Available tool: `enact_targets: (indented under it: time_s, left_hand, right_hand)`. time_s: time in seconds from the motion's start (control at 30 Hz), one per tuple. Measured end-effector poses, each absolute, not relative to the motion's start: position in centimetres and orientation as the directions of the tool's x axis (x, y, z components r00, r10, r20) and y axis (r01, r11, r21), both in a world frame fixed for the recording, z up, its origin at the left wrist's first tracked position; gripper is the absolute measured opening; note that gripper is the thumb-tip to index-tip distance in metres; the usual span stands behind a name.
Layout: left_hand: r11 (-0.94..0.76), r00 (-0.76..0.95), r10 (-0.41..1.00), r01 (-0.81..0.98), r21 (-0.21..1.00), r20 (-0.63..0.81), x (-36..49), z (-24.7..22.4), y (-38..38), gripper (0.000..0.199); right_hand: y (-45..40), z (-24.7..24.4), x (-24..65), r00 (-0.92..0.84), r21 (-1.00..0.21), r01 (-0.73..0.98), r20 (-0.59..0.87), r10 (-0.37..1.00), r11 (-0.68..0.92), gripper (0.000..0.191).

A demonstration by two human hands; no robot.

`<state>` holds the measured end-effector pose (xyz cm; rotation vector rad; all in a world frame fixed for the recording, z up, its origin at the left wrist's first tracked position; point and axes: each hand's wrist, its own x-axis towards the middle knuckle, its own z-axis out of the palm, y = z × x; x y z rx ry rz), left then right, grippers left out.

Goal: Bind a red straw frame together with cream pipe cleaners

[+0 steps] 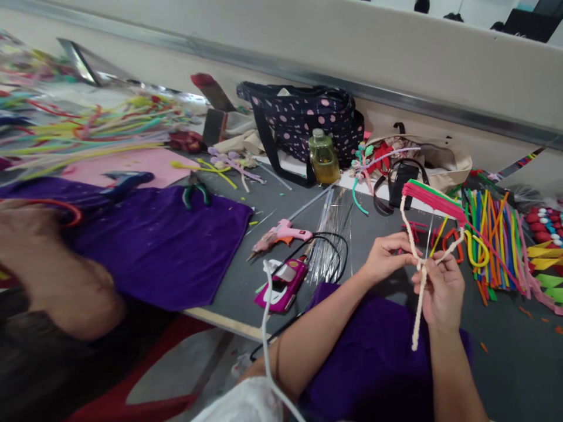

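Both hands are raised over the table's front edge around a pipe-cleaner piece. Its cream pipe cleaner [419, 310] forms a triangle-like loop, crosses at my fingertips and hangs down in a tail. Across the top runs a flat pink-and-green band [433, 202]. My left hand [389, 256] pinches the cream stem near the crossing from the left. My right hand [444, 290] grips the same crossing from the right, thumb against the stem. A thin pale stick runs from the band down to the fingers. Purple cloth [360, 351] lies beneath my forearms.
A pink glue gun [281, 235], a magenta-and-white device [284, 284] with cables, and clear sticks [332, 234] lie left. Behind stand a green bottle [324, 157] and dark patterned bag [303, 117]. Colourful pipe cleaners [497, 240] are at right. A co-worker's arm [57, 269] is far left.
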<state>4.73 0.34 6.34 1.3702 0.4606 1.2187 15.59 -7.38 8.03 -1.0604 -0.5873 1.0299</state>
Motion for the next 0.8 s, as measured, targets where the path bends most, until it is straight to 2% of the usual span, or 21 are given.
enact_targets:
  time_s: [0.1,0.23,0.37,0.43,0.5,0.67,0.8]
  left_hand:
    - [-0.205,0.310,0.893,-0.368,0.907,0.327,5.5,6.3,-0.5,0.021]
    - [-0.105,0.277,0.933,-0.401,0.910,0.229,6.3,6.1,-1.4,0.021]
    - [0.111,0.299,0.953,-0.488,0.866,0.046,6.7,5.9,-1.6,0.028]
    - [0.182,0.316,0.948,-0.491,0.852,-0.021,6.8,5.8,-1.5,0.029]
    - [0.234,0.354,0.933,-0.476,0.847,-0.059,6.7,5.8,-1.2,0.024]
    - [0.307,0.435,0.897,-0.488,0.817,-0.077,6.3,6.0,-0.5,0.018]
    - [0.271,0.458,0.888,-0.472,0.839,-0.029,5.8,6.3,-0.1,0.020]
  right_hand:
    - [-7.5,8.0,15.2,0.536,-0.943,-0.254,0.047,0.843,0.214,0.030]
    - [-7.9,7.3,14.8,0.623,-0.948,0.045,0.273,0.733,0.315,0.023]
    - [-8.2,5.5,14.9,0.513,-0.865,0.372,0.493,0.702,0.336,0.013]
    - [-8.2,5.0,14.9,0.457,-0.811,0.487,0.552,0.697,0.324,0.011]
    - [-8.2,5.0,14.9,0.468,-0.833,0.455,0.523,0.712,0.313,0.012]
    - [-7.8,6.7,14.5,0.566,-0.956,0.114,0.285,0.773,0.270,0.023]
    - [-7.7,7.3,14.6,0.576,-0.968,0.044,0.227,0.785,0.248,0.026]
